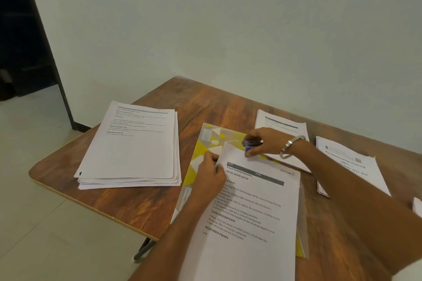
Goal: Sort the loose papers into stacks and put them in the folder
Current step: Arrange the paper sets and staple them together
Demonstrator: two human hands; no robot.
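Wooden table [159, 198] with rounded corners and a pale edge band, its far side just beside a plain white wall [228, 18]. A dark metal table leg [144, 249] stands on light floor tiles [34, 235]. Dark doorway [20, 29] at left.

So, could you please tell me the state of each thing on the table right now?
Folder: flat, under the front stack.
Front stack: on the folder, top edge held.
Blue stapler: at the stack's top edge.
Left hand: grips the stack's corner.
Right hand: holds the stapler.
Left pile: lying untouched.
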